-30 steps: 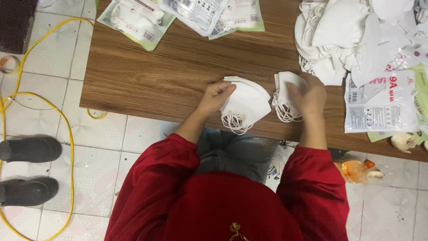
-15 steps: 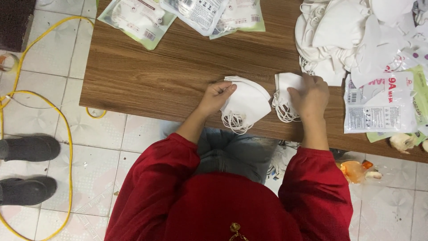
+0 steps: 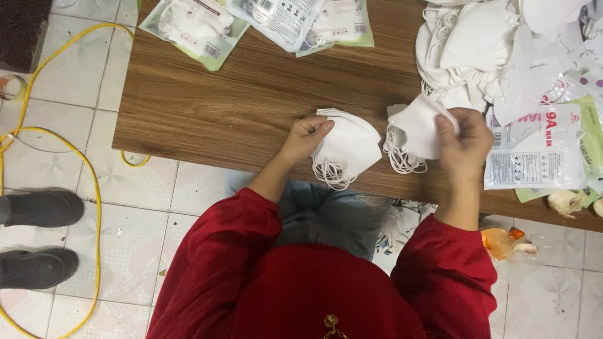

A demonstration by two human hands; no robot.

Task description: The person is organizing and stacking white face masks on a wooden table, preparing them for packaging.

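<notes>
My left hand rests its fingers on a small stack of folded white face masks lying near the front edge of the brown wooden table, ear loops hanging toward me. My right hand pinches another white mask just to the right, over a second small bunch with tangled loops. Both sleeves are red.
A big heap of loose white masks sits at the back right. Printed mask packets lie right of my hand, and more packets at the back left. A yellow cable and dark shoes are on the tiled floor.
My right hand has lifted a mask slightly up and to the right of its bunch. My left hand stays on the left stack.
</notes>
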